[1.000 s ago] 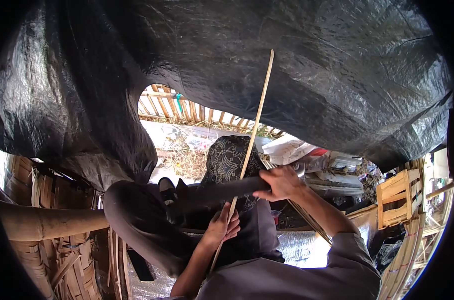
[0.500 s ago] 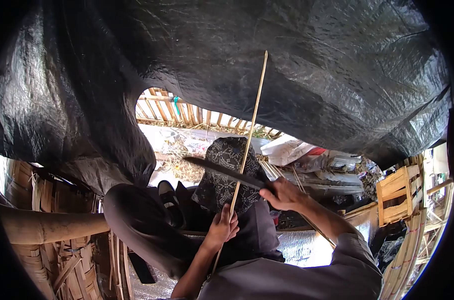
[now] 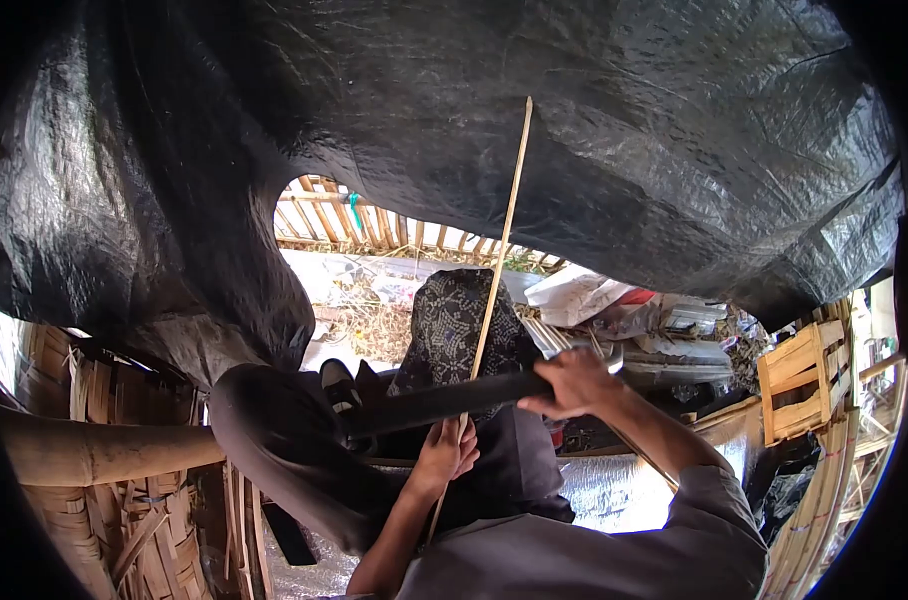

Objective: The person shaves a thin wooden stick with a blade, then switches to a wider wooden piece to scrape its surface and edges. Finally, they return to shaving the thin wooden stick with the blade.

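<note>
My left hand [image 3: 442, 456] is closed around a long, thin bamboo strip [image 3: 507, 225] near its lower part. The strip slants up and away, its far end against the dark sheet. In my right hand [image 3: 574, 384] is the handle of a machete [image 3: 434, 402], fingers wrapped round it. Its dark, broad blade points left and crosses the strip just above my left hand. Under strip and blade, a black cloth with a pale pattern [image 3: 462, 325] covers my raised knee.
A large black plastic sheet [image 3: 594, 130] hangs in front and overhead. To the left are a thick bamboo pole [image 3: 114, 455] and a dark phone-like slab [image 3: 290, 535]. A wooden crate [image 3: 799, 380] stands at the right, beside bundled bamboo strips [image 3: 809, 520].
The machete's tip has swung down, so the blade now lies lower, close above my left hand. My right hand has tilted slightly. The left hand and strip have barely moved.
</note>
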Motion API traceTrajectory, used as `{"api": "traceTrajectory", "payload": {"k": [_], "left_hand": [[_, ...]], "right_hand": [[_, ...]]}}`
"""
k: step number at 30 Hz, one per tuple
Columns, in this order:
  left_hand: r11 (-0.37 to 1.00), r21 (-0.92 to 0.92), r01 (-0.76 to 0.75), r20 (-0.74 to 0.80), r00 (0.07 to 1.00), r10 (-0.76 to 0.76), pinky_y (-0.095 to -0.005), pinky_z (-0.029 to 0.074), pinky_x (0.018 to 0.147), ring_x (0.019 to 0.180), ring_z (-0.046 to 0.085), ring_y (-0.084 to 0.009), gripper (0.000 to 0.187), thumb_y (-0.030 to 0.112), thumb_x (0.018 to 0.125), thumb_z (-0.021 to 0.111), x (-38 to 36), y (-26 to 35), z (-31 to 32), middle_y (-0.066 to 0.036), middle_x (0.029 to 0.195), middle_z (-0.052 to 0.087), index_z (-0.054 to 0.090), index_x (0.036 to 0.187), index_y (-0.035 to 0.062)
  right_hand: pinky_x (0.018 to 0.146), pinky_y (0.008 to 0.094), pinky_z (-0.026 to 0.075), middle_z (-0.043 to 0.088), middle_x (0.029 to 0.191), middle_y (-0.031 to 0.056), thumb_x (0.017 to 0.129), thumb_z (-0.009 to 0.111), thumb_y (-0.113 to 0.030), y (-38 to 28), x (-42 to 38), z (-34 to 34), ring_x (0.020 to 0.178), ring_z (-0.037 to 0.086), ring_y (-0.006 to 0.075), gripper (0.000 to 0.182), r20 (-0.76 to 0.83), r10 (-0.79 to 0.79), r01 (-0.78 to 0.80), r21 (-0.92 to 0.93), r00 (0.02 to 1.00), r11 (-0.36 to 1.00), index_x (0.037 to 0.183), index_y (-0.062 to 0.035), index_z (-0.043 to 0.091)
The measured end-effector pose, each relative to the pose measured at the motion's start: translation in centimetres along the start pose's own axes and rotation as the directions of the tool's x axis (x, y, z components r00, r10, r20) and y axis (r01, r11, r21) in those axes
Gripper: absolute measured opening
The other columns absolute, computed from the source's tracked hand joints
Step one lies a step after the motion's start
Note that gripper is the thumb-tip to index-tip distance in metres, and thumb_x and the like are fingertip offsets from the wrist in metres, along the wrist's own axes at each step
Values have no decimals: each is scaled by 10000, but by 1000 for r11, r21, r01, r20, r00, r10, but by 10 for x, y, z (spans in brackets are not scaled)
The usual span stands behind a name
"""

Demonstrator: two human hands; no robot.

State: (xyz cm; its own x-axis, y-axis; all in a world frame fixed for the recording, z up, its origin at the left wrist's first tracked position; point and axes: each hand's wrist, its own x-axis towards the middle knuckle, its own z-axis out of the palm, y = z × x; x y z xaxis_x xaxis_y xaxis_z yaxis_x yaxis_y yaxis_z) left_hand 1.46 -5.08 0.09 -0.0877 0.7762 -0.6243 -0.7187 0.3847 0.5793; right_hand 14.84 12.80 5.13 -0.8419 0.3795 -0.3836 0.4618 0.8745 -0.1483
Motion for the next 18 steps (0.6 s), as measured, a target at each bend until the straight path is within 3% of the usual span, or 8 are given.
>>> {"api": "traceTrajectory", "payload": {"k": [1,2,4,7,8,11,14,18], "left_hand": [[1000,2,7,-4,1000,-7,-229,159,308,318,189,-74,492,489,934,261,0,0,-1,36,431,221,332,609,126],[1000,5,0,25,1000,0,-229,158,305,316,189,-74,494,491,933,263,0,0,-2,34,429,219,333,607,127],[1000,14,-13,58,998,12,-229,156,302,314,188,-75,496,494,931,265,1,-1,-3,32,427,218,333,604,127],[999,20,-46,46,998,45,-226,156,300,313,186,-74,501,503,926,271,4,-2,-2,33,424,214,331,599,129],[1000,10,-24,55,998,24,-224,157,300,313,187,-72,503,510,923,276,3,-1,-2,33,424,213,327,597,131],[1000,6,7,46,999,-8,-221,157,301,315,187,-70,504,519,919,279,-1,3,-1,34,425,213,319,595,134],[1000,2,17,60,998,-17,-220,155,305,316,187,-68,503,524,917,278,1,-1,-5,35,425,216,317,600,135],[1000,-12,3,71,997,-2,-219,154,309,316,184,-66,500,524,917,277,2,-2,-5,38,427,215,319,607,135]], "right_hand": [[576,433,500,585,621,175,763,504,-588,9,6,2,609,616,322,562,-31,57,-56,16,998,998,749,-38,622],[531,425,489,579,578,162,800,496,-543,19,8,4,562,612,315,535,-209,60,-45,76,976,996,715,-26,608],[525,441,487,570,605,216,841,361,-612,41,23,17,585,605,337,692,-302,302,-204,316,904,926,727,26,602],[551,443,493,559,584,228,860,349,-586,37,20,16,602,602,365,700,-181,278,-192,387,943,902,723,56,591],[527,417,474,558,539,182,853,475,-450,25,14,7,539,590,342,484,-150,186,-116,384,971,916,730,-2,612],[567,436,491,562,547,165,798,489,-557,-4,0,3,574,607,325,550,-55,-23,29,111,998,993,760,-24,619],[571,437,494,560,548,174,798,485,-569,-6,6,-12,572,606,328,550,69,21,-20,-17,997,1000,763,-37,621],[503,435,457,561,529,153,838,495,-472,34,29,5,512,591,310,478,-350,184,-96,253,918,963,697,-33,618]]}}
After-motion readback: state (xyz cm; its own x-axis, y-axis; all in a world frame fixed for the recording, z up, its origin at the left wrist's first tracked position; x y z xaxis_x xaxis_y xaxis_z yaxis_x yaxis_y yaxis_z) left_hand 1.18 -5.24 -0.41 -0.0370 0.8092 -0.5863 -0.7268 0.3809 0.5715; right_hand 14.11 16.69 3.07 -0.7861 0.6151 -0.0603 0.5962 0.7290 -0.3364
